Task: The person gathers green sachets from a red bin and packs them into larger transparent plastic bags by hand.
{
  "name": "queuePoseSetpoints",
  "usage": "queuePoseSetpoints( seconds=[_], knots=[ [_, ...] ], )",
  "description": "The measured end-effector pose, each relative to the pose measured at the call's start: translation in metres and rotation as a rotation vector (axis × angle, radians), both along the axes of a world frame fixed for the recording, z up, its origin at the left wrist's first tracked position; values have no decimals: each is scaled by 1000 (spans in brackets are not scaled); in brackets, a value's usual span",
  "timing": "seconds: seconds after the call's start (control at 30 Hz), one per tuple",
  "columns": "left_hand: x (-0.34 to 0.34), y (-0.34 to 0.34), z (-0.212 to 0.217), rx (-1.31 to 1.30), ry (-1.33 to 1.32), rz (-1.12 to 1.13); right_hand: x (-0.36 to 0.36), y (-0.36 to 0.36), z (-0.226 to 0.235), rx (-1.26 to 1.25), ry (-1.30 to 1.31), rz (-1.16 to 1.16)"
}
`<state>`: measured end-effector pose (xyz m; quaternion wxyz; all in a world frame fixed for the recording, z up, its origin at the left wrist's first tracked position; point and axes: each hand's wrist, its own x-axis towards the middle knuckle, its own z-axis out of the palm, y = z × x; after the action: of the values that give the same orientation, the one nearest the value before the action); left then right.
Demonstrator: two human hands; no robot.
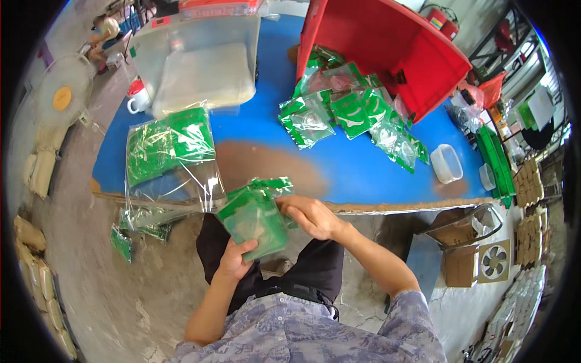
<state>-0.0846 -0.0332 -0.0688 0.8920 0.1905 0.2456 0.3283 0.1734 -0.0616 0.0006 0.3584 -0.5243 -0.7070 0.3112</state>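
My left hand (pixel 235 259) is closed on the lower left corner of a stack of flat green packets (pixel 257 224) with clear windows, held above my lap just off the table's front edge. On the stack's right side, my right hand (pixel 311 216) has its fingers bent and pressed against the packets' edges. Left of the stack, a large clear plastic bag (pixel 172 148) filled with similar green packets lies on the blue table (pixel 242 124), its loose end toward me. Farther right, a loose heap of green packets (pixel 357 112) spills from a tipped red bin (pixel 387 48).
A translucent plastic tub (pixel 203 72) stands at the back left beside a white jug (pixel 139 97) with a red top. Toward the right are a white plastic container (pixel 446 163) and a green tray (pixel 493 160). More bagged packets (pixel 148 227) hang below the table's left front edge.
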Motion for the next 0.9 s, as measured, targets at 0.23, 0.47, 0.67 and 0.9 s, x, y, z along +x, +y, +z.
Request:
queuePoseSetpoints(
  seconds=[0.23, 0.47, 0.67, 0.9],
  knots=[
    [21, -16, -13, 53, 41, 0, 120, 91, -30, 247, -735, -526],
    [-11, -22, -16, -58, -53, 13, 58, 32, 1, 359, -929, -389],
    [4, -17, -35, -145, -190, 41, 6, -6, -9, 139, -589, -224],
    [19, -24, -18, -149, -99, 53, 7, 2, -6, 169, -273, -373]
  ],
)
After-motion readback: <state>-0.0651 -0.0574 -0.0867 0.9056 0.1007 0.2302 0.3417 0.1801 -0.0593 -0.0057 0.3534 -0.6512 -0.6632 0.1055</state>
